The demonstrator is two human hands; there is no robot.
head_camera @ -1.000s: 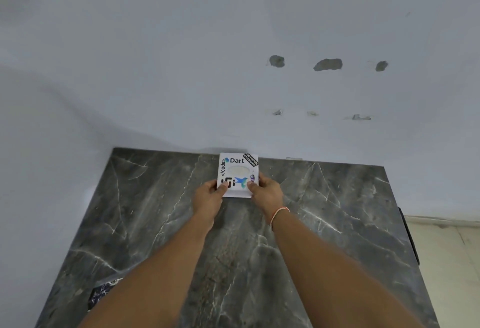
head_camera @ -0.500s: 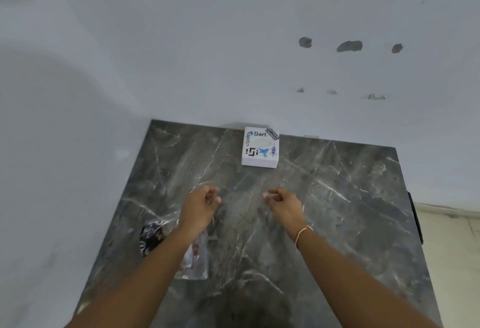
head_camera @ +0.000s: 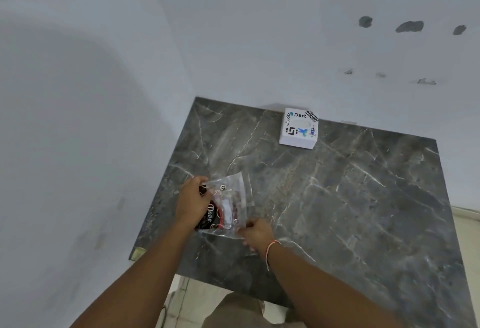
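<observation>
A clear plastic bag (head_camera: 231,203) holding a dark packet and small red and white items is at the near left of a grey marble table (head_camera: 350,197). My left hand (head_camera: 193,201) grips the bag's left side with curled fingers. My right hand (head_camera: 255,231) pinches the bag's near right corner. A white box (head_camera: 298,129) with stickers sits at the table's far edge, against the wall, away from both hands.
White walls close in on the left and at the back; the back wall (head_camera: 285,42) has several chipped holes. The table's near edge and left corner are close to my body. Pale floor shows below and at the right.
Both hands let go of the white box, pulled back toward me and took hold of the plastic bag at the near left. The view shifted, so the box now lies farther off.
</observation>
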